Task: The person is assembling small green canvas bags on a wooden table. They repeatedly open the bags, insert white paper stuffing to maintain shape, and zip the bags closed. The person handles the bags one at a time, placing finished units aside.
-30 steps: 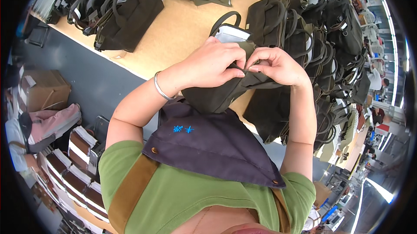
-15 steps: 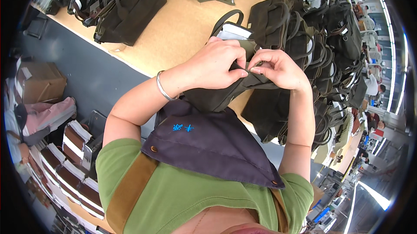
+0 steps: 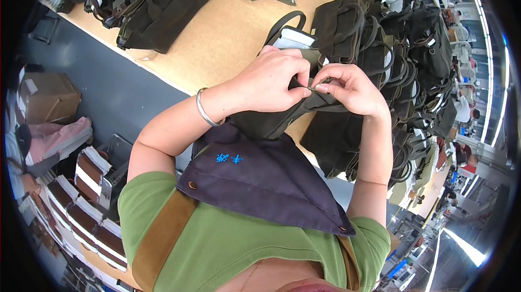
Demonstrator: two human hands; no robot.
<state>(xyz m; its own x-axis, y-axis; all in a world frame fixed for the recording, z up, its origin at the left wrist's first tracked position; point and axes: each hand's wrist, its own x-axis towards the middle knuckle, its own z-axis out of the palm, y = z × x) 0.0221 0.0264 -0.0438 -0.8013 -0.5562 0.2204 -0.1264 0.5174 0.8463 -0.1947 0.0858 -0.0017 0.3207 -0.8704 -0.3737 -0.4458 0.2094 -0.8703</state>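
Observation:
A dark olive handbag (image 3: 266, 123) lies at the near edge of the tan table, its handle loop and a white lining or paper (image 3: 293, 39) showing beyond my hands. My left hand (image 3: 277, 79), with a silver bangle at the wrist, pinches the bag's edge between thumb and forefinger. Close against it, my right hand (image 3: 350, 90) pinches the same edge, thumb and forefinger together. The fingertips of both hands nearly meet. Any small piece between them is too small to make out.
Many similar dark bags (image 3: 401, 69) crowd the right side of the table (image 3: 217, 37). Another group of bags (image 3: 163, 15) stands at the far left. On the floor side at left are a cardboard box (image 3: 51, 97), pink cloth (image 3: 57, 140) and stacked brown-and-white pieces (image 3: 89, 210).
Both hands keep their pinch at nearly the same spot on the bag. The right hand has shifted very slightly to the right, and the view has moved a little.

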